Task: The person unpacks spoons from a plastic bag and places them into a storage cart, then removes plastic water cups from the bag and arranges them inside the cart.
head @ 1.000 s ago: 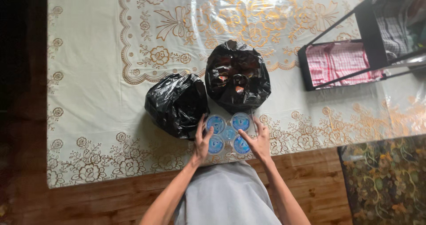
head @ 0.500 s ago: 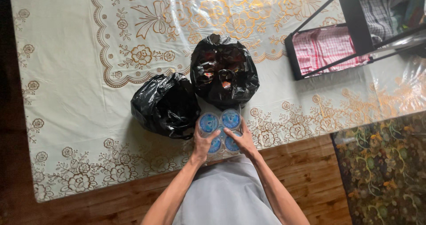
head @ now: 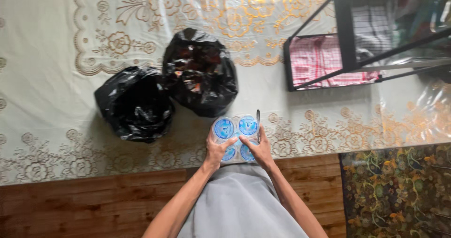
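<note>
Left hand [head: 216,149]: holds the left side of the pack of cups [head: 236,133], fingers curled on it.
Right hand [head: 257,148]: fingers bent over the pack's right side, pinching near a thin stick [head: 258,119] that points up.
Pack of cups: clear wrap, blue round lids, at the near edge of the table [head: 56,78].
Close by: two black bags [head: 135,101], just behind.
Good way: I think hold the pack still with one hand and pull gently, so the cups don't tip.
</note>
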